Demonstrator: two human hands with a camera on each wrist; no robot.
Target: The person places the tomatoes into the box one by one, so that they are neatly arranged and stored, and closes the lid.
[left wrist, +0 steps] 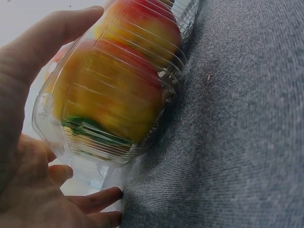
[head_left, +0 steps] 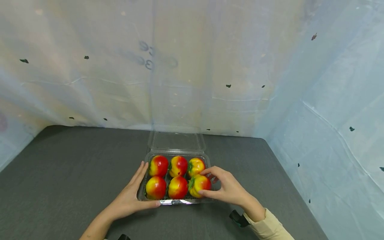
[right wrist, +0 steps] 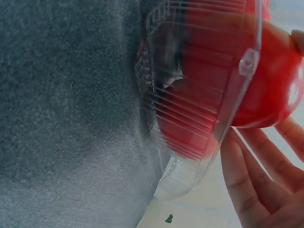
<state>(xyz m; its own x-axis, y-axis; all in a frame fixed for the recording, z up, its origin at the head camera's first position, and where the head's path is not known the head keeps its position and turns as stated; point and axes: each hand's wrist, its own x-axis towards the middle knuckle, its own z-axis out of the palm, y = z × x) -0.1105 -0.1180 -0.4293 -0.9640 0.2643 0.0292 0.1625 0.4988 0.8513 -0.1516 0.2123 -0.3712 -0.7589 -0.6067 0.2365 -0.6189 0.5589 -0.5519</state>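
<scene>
A clear plastic clamshell box (head_left: 141, 192) holds several red-and-yellow fruits in two rows, some showing green leafy tops. My left hand (head_left: 129, 200) spans the box's front left corner, its thumb along the front rim and its fingers stretched out by the left side. In the left wrist view, the thumb (left wrist: 71, 26) lies at the rim beside a yellowish fruit (left wrist: 109, 90) seen through the ribbed wall. My right hand (head_left: 226, 186) grips the front right fruit (head_left: 199, 186) between thumb and fingers. That fruit (right wrist: 273, 76) bulges above the rim in the right wrist view.
The box's transparent lid (head_left: 177, 141) stands folded back behind it. Dark grey cloth covers the table (head_left: 75, 166). Pale plastic sheeting (head_left: 186, 66) with small dark spots hangs along the back and sides. A black strap (head_left: 238, 218) shows at the right wrist.
</scene>
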